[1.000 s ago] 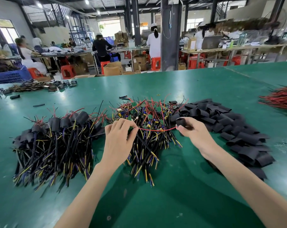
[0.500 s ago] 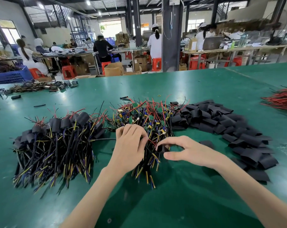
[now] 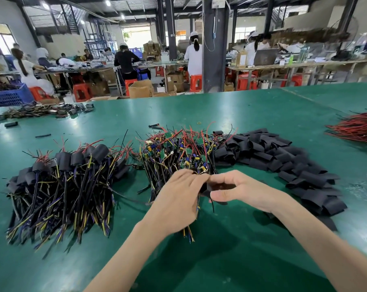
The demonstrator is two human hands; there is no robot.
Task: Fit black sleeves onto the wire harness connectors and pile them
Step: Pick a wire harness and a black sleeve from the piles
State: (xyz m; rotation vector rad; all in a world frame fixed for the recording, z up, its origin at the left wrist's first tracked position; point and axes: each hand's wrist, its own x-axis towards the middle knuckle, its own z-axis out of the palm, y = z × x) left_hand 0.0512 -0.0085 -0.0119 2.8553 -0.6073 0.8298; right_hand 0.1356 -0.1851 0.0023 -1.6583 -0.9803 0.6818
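on the near side of the bare pile, your right hand pinches the sleeve between thumb and curled fingers, touching the left hand that grips the harness; the sleeve seems to lie along that pile's edge, its mouth toward the left hand.

Sleeved harnesses lay heaped at left, bare harnesses with green boards in the middle, flat black sleeves curving right. One sleeve and one harness were held just before the middle heap.
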